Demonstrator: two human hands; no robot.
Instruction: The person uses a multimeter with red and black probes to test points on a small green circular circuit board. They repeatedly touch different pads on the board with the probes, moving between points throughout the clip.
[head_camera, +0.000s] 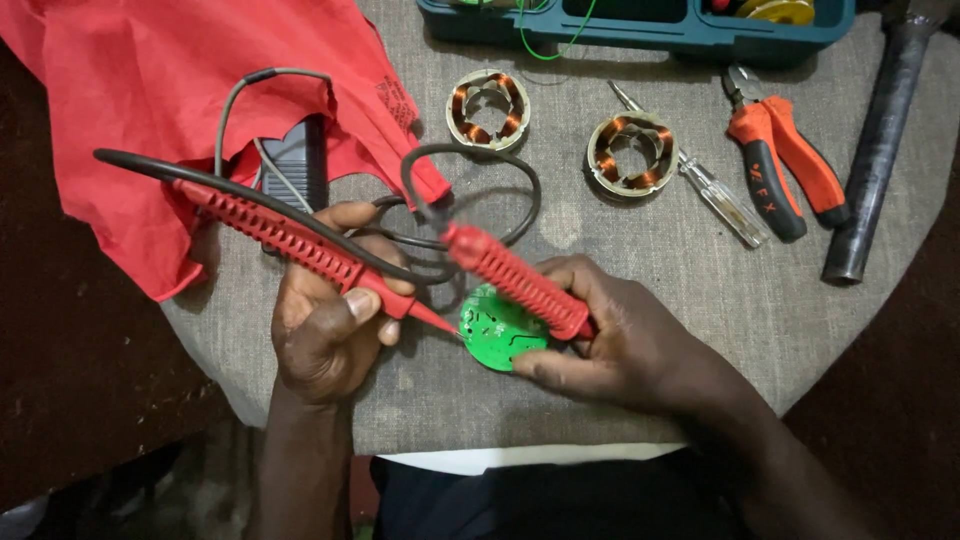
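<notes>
Board (497, 330) lies green on the table (700, 290), my right hand (620, 345) steadying it while both hands pinch red probes, left hand (325, 320) angling its tip onto the edge.

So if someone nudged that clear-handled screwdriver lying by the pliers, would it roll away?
Probably a little. The screwdriver has a slim, rounded-looking handle, so it might roll sideways, though the coarse grey cloth should slow it. It looks light and stiff, and the orange-handled pliers close beside it could stop it on that side.
</notes>
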